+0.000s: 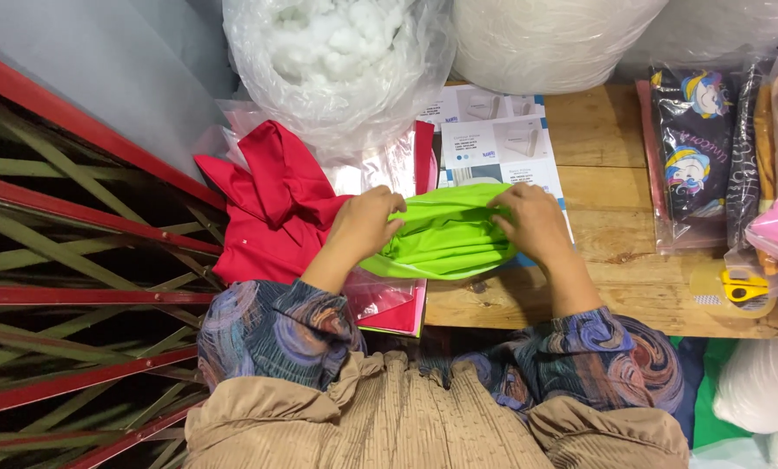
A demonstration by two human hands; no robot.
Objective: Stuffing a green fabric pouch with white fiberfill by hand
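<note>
Gripping: left hand (pixel 367 223) is closing its curled fingers on the left end of the lime green fabric (pixel 445 234), at frame centre; right hand (pixel 532 221) is pinching the right end, fingers folded over the top edge.
Lying: the green fabric is resting on the wooden table (pixel 615 269), partly covering printed paper sheets (pixel 497 139) just above it.
Surface: bare plank table is running from centre to right of frame, knots and grain showing.
Left of hands: red fabric (pixel 271 204) is lying bunched on clear plastic sleeves (pixel 380 295), touching the left wrist.
Upper frame: clear bag of white stuffing (pixel 337 61) is sitting at upper centre; a white sack (pixel 545 35) is leaning beside it.
Right edge: bagged printed fabrics (pixel 697 156) are stacking up; a yellow tape dispenser (pixel 741 287) is sitting at the table's lower right.
Left side: red and green metal frame (pixel 76 260) is filling the frame's left.
Hidden: fingertips of both hands are tucking into the green folds, so cannot tell what is inside; right-edge packs and the white sacks are getting cut off by the frame.
</note>
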